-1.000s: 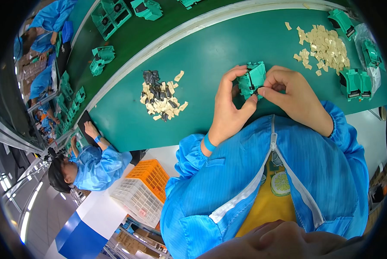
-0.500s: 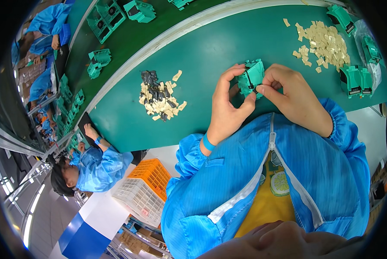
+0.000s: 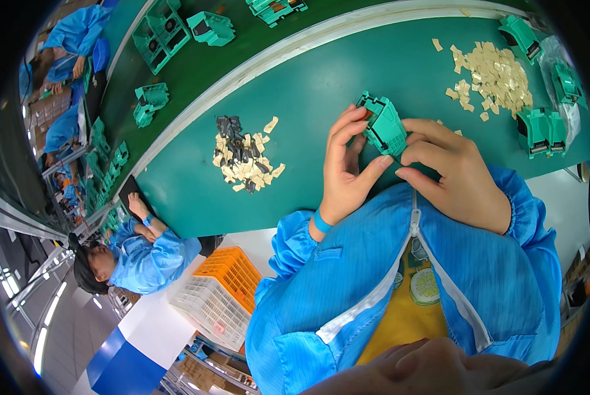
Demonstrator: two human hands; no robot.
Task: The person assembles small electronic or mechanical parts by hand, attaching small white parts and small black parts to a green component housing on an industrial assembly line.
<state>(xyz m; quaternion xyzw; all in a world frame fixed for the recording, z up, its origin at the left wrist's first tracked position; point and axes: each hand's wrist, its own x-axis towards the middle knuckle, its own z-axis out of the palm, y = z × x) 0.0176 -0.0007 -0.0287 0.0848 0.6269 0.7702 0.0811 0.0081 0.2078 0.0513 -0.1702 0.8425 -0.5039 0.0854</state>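
A green plastic housing [image 3: 385, 128] with black parts along its upper left side is tilted between my hands, above the green work surface. My left hand [image 3: 349, 161] is closed on it, the fingers along its left side and the thumb at its lower edge. Curled fingers of my right hand [image 3: 449, 161] rest against its right side; the right thumb tip sits just off its lower corner. Whether something small is in the right fingertips cannot be made out. To the left lies a mixed pile of pale yellow and black pieces [image 3: 247, 155].
Pale yellow pieces [image 3: 496, 76] are heaped at the far right, beside more green housings [image 3: 542, 131] and a clear plastic bag [image 3: 555, 56]. Beyond a pale rail [image 3: 268, 60], a belt carries green housings [image 3: 210, 28]. A co-worker [image 3: 143, 253] sits at left, near stacked crates [image 3: 225, 280].
The housing has turned in my hands, so its ribbed outer face now shows. My right thumb has come away from its lower edge. On the belt, another housing has come further into view.
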